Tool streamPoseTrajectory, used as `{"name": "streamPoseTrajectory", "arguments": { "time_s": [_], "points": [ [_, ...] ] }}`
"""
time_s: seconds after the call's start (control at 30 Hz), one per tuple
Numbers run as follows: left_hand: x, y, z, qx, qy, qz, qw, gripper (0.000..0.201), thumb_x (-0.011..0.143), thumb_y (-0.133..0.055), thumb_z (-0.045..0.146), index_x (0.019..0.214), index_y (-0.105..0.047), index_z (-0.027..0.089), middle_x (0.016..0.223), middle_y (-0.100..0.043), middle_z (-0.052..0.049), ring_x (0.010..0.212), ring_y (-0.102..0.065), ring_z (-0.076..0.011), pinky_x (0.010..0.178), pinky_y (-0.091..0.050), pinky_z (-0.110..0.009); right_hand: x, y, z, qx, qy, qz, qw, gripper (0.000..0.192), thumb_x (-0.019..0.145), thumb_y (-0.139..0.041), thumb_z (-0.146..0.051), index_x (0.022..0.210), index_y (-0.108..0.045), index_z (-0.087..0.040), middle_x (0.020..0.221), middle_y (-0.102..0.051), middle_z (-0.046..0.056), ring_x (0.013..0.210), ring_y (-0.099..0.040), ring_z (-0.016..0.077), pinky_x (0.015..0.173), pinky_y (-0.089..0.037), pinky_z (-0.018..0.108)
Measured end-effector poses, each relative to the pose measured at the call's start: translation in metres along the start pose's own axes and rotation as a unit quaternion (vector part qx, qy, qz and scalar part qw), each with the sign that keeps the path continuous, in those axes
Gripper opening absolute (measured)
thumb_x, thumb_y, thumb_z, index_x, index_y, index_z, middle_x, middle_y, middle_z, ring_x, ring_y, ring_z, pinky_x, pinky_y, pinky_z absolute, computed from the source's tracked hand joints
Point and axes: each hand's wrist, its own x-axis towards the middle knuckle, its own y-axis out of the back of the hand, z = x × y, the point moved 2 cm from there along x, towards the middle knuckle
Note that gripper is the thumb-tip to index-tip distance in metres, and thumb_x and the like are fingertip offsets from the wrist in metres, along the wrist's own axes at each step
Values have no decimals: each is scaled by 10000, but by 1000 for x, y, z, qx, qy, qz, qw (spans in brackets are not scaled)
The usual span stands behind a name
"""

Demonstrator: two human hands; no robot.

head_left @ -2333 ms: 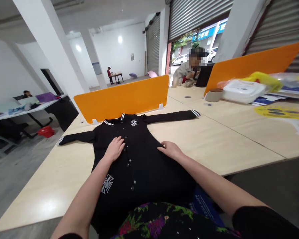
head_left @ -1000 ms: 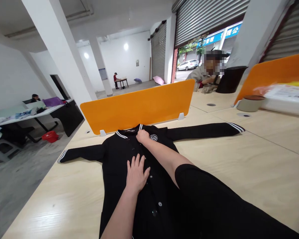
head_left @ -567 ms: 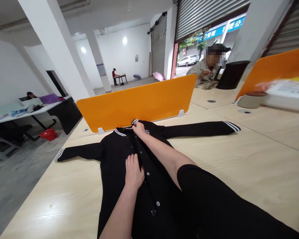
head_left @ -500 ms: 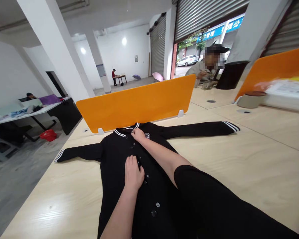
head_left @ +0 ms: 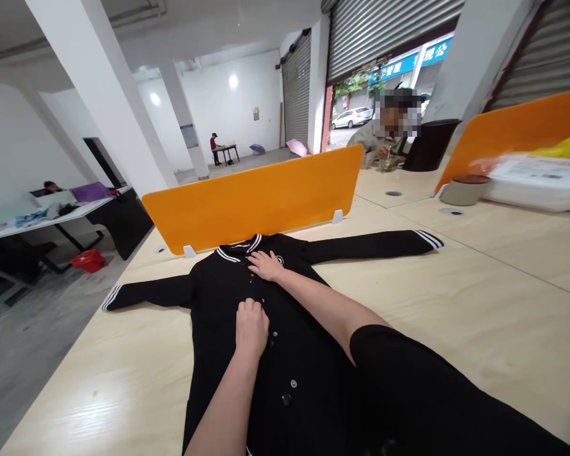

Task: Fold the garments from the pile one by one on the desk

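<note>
Orange divider (head_left: 256, 199), white container (head_left: 536, 182), grey bowl (head_left: 460, 190).

Left hand (head_left: 251, 326) palm down, fingers curled under, bare forearm rising from the lower edge; right hand (head_left: 266, 264) farther forward, flat, fingers spread, arm stretched out and crossing toward the left, black sleeve at the upper arm.

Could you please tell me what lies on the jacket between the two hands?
In the head view, only black jacket fabric with small round buttons along its placket lies between the left hand and right hand.
</note>
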Motion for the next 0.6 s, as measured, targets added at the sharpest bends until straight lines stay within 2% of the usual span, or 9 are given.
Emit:
{"name": "streamPoseTrajectory", "arguments": {
  "time_s": [0.1, 0.17, 0.23, 0.33, 0.4, 0.5, 0.6],
  "points": [
    [-2, -2, 0, 13, 17, -33, 999, 307, 925, -378, 242, 1105, -617, 172, 1187, -591, -104, 1124, -513, -244, 912, -462, -392, -2, 1, -2, 23, -5, 6, 1000, 459, 970, -338, -412, 1400, -438, -284, 1503, -358, 50, 1398, -239, 240, 1120, -95, 566],
    [-4, -5, 0, 21, 2, -52, 998, 440, 941, -371, 395, 1310, -510, 201, 1395, -478, -104, 1312, -378, -292, 1038, -374, -476, -4, 3, -3, 54, -22, 25, 998, 485, 971, -314, -465, 1409, -421, -288, 1503, -357, 56, 1395, -248, 238, 1116, -111, 575],
    [-5, -10, 0, 39, -25, -87, 995, 579, 922, -348, 535, 1413, -409, 234, 1491, -376, -100, 1389, -261, -343, 1092, -269, -562, -7, 3, -7, 59, -14, 35, 998, 545, 947, -325, -546, 1429, -391, -300, 1531, -306, 57, 1411, -210, 257, 1112, -94, 592],
    [-5, -14, 0, 50, -35, -120, 991, 644, 909, -307, 599, 1450, -355, 254, 1524, -322, -96, 1404, -220, -369, 1102, -217, -596, -8, -2, -15, 15, 39, -8, 999, 557, 924, -381, -546, 1435, -384, -322, 1556, -251, 41, 1426, -154, 293, 1109, -46, 606],
    [-5, -12, 0, 47, -25, -113, 992, 650, 916, -304, 584, 1466, -320, 240, 1541, -285, -93, 1409, -209, -366, 1101, -225, -595, -5, -5, -19, -4, 43, -29, 999, 512, 943, -371, -459, 1440, -374, -332, 1556, -255, 31, 1424, -162, 296, 1107, -50, 610],
    [-4, -8, 0, 49, -35, -94, 994, 625, 926, -324, 546, 1474, -297, 245, 1559, -242, -72, 1419, -181, -357, 1099, -229, -604, 2, -4, -21, 2, 31, -22, 999, 493, 945, -372, -382, 1435, -380, -328, 1551, -268, 27, 1424, -167, 296, 1100, -51, 625],
    [-4, -7, 1, 58, -81, -117, 988, 561, 931, -326, 534, 1440, -366, 301, 1541, -296, -27, 1410, -212, -353, 1097, -226, -611, 1, 3, -18, 46, 47, -17, 998, 479, 905, -474, -385, 1377, -472, -301, 1531, -313, 41, 1404, -238, 283, 1119, -110, 573]
  ]
}}
